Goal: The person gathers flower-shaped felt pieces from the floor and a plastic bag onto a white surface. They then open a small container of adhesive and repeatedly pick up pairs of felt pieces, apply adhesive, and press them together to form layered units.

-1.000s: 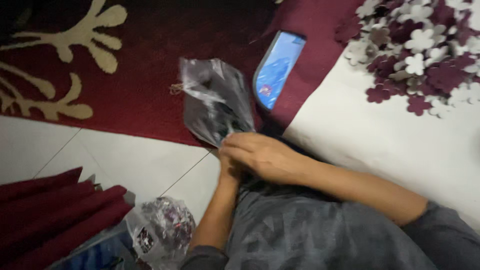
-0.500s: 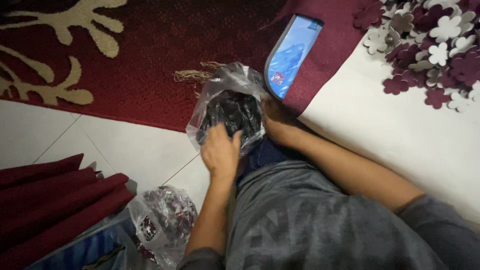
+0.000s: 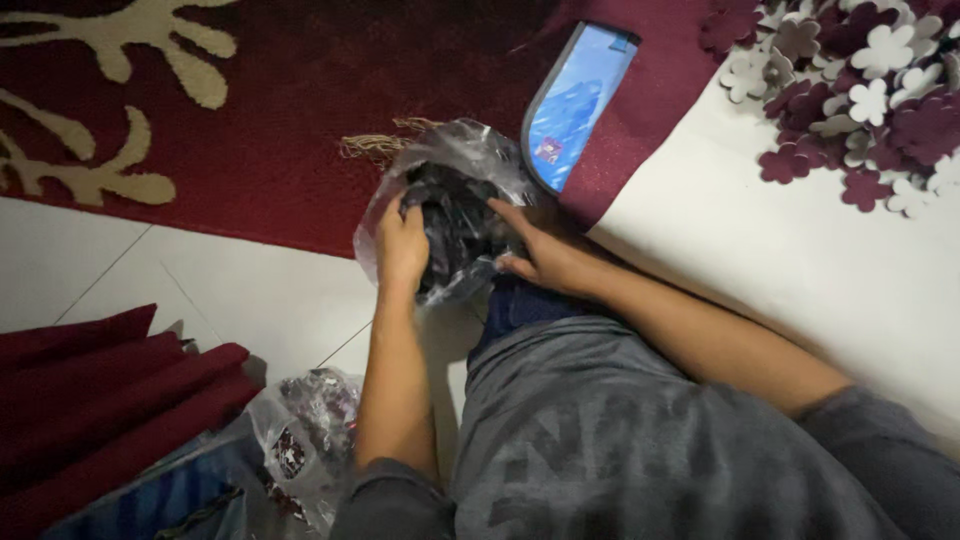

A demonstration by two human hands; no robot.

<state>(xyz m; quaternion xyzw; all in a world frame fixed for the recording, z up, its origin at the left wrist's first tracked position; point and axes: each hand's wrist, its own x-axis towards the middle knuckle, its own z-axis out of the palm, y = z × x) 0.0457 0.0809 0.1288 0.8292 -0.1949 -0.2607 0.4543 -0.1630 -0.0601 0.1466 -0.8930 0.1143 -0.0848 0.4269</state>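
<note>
Both hands have spread since the earlier frame: left hand (image 3: 400, 245) now clamps the near-left edge of the clear plastic bag (image 3: 450, 205), right hand (image 3: 540, 262) presses its right side, fingers closed on the film. Dark pieces fill it. Just beyond lies a blue pouch (image 3: 575, 105) on red carpet (image 3: 300, 90).

Plastic bag (image 3: 455, 215) sits at rug (image 3: 300, 100) edge, between left hand (image 3: 400, 245) and right hand (image 3: 545, 260). Flat pouch (image 3: 575, 105) lies just right, on rug. Second bag (image 3: 305, 440) lies nearer, left, on floor (image 3: 200, 300).
</note>
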